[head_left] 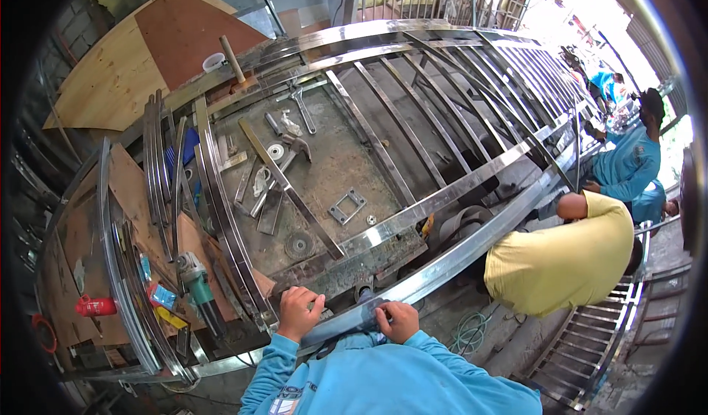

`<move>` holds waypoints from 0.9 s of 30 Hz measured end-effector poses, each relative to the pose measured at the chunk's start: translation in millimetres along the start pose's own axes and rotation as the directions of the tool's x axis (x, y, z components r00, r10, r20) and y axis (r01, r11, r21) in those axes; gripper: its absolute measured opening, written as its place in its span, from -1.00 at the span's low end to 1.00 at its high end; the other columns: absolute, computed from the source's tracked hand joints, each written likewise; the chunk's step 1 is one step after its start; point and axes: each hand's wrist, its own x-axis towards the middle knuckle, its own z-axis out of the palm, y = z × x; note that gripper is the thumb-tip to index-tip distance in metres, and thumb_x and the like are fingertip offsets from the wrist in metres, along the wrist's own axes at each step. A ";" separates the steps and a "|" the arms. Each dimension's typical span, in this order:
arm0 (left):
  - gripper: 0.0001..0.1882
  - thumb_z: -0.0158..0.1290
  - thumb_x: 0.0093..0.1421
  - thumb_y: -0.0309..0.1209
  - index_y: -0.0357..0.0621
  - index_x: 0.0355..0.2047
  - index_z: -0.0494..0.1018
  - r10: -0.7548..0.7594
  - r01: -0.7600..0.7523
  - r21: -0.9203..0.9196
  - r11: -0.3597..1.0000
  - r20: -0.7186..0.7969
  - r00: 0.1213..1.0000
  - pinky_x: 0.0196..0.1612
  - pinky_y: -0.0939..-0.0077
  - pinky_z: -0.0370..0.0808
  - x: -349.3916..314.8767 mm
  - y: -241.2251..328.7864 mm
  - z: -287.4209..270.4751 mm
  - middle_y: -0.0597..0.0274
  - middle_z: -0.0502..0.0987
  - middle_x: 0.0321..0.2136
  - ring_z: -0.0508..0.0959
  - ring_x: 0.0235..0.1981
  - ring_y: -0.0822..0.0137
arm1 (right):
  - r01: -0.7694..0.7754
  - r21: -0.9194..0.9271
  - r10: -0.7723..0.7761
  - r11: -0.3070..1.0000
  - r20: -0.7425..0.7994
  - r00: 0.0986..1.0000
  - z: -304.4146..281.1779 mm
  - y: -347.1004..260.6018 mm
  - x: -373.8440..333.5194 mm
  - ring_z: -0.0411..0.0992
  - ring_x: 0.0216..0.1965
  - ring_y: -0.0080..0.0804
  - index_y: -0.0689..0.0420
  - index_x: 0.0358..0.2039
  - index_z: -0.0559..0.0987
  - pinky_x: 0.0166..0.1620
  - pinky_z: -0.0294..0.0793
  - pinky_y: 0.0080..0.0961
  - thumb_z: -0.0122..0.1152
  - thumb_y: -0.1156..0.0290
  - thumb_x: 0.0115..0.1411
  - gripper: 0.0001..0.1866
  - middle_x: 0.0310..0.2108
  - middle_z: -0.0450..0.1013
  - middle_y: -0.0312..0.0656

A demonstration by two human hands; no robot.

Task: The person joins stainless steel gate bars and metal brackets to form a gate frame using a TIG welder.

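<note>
My left hand (299, 313) is closed at the near edge of a large shiny metal frame (435, 203), its thumb pointing right. What lies under its fingers is hidden. My right hand (398, 321) is curled over a wide silver metal rail (450, 267) that runs along the near side toward the far right. Inside the frame, a claw hammer (298, 147) lies among loose bars on a worn work surface. Near it are a rectangular metal plate with an opening (346, 206), a round grinding disc (300, 245) and a wrench-like tool (301, 109).
A green angle grinder (199, 290) and a red bottle (96, 307) lie left among long metal bars. A person in a yellow shirt (560, 260) bends close on my right. Another in blue (630, 164) is beyond. A coiled hose (470, 332) lies on the floor.
</note>
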 end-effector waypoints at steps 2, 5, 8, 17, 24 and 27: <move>-0.78 0.26 0.15 -0.28 -0.10 -0.55 0.58 -0.011 0.011 -0.040 0.999 -0.017 1.000 -0.20 0.15 0.40 -12.2 -5.3 -0.8 0.21 0.58 -0.48 0.55 -0.33 0.08 | -0.010 -0.010 0.010 1.000 -0.057 0.998 -2.5 -11.7 -9.7 0.53 -0.51 -0.16 0.08 -0.41 0.64 -0.41 0.50 -0.27 0.34 0.33 0.19 -0.88 -0.53 0.54 -0.17; -0.78 0.25 0.16 -0.31 -0.12 -0.56 0.56 0.062 -0.061 -0.055 0.997 0.032 0.998 -0.22 0.11 0.40 -18.1 -12.9 3.1 0.16 0.57 -0.49 0.55 -0.34 0.02 | -0.098 -0.012 0.096 0.995 -0.113 0.989 -3.3 -22.1 -32.4 0.56 -0.47 -0.15 0.08 -0.40 0.64 -0.38 0.53 -0.22 0.33 0.31 0.21 -0.86 -0.50 0.56 -0.16; -0.77 0.22 0.18 -0.32 -0.15 -0.55 0.54 0.116 -0.111 -0.088 0.990 0.048 0.992 -0.24 0.08 0.39 -19.7 -22.8 1.2 0.09 0.54 -0.49 0.52 -0.35 -0.04 | -0.167 -0.058 0.163 0.984 -0.059 0.985 2.2 -20.1 -55.3 0.57 -0.35 -0.04 0.07 -0.34 0.64 -0.27 0.55 -0.12 0.24 0.20 0.27 -0.79 -0.41 0.58 -0.10; -0.76 0.19 0.23 -0.32 -0.17 -0.53 0.51 0.300 -0.282 -0.113 0.953 0.207 0.931 -0.16 0.09 0.37 22.4 4.8 -18.4 0.11 0.53 -0.46 0.51 -0.31 0.00 | -0.422 0.038 0.421 0.906 -0.203 0.884 8.9 -45.9 -115.9 0.58 -0.27 -0.01 0.06 -0.24 0.63 -0.21 0.56 -0.12 0.19 0.14 0.31 -0.74 -0.32 0.60 -0.07; -0.80 0.22 0.21 -0.33 -0.13 -0.50 0.55 0.420 -0.414 -0.079 0.907 0.242 0.874 -0.16 0.11 0.39 15.3 14.1 -26.7 0.14 0.56 -0.44 0.54 -0.30 0.03 | -0.533 0.091 0.538 0.841 -0.251 0.805 15.3 -65.9 -155.3 0.58 -0.28 -0.01 0.08 -0.23 0.62 -0.22 0.55 -0.13 0.19 0.13 0.31 -0.73 -0.31 0.61 -0.08; -0.82 0.23 0.19 -0.34 -0.12 -0.50 0.56 0.410 -0.390 -0.127 0.912 0.223 0.885 -0.16 0.10 0.40 -10.6 -5.7 -18.6 0.15 0.58 -0.44 0.55 -0.30 0.03 | -0.516 0.105 0.526 0.850 -0.219 0.822 16.1 -64.6 -150.9 0.59 -0.29 -0.02 0.10 -0.25 0.63 -0.22 0.56 -0.15 0.19 0.14 0.31 -0.72 -0.33 0.61 -0.06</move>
